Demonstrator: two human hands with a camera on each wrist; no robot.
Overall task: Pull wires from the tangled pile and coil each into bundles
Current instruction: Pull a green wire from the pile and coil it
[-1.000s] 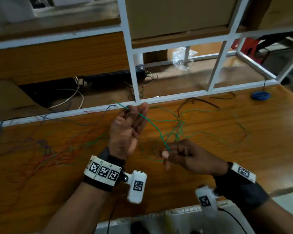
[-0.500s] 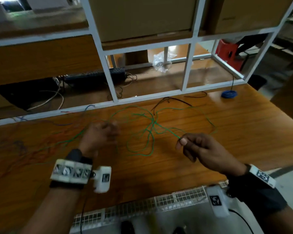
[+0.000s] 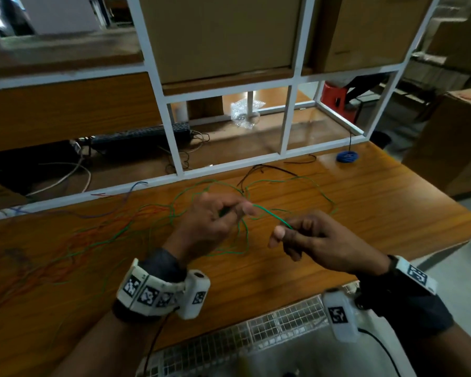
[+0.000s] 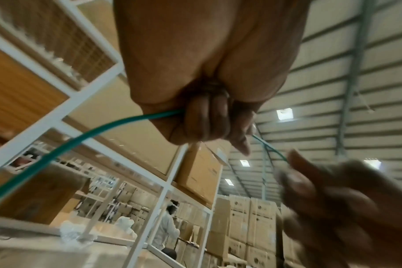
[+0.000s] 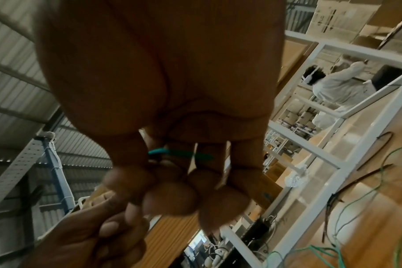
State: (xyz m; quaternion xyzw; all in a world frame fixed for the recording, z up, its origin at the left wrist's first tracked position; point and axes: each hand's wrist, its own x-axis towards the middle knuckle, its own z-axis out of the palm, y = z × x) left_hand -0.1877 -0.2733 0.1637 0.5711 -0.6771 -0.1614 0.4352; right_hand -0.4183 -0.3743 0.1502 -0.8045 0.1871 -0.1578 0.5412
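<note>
The left hand (image 3: 212, 221) pinches a green wire (image 3: 269, 213) in its curled fingers, and the right hand (image 3: 316, 240) pinches the same wire just beside it, a short span running between them above the desk (image 3: 365, 213). Beyond the hands its loose loops sprawl toward the desk's far edge; the tangled pile (image 3: 65, 246) of red and green wires lies toward the left edge.

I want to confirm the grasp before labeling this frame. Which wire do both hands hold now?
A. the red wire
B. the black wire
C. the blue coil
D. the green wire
D: the left hand and the right hand each pinch the green wire, which spans the gap between them above the table.
</note>
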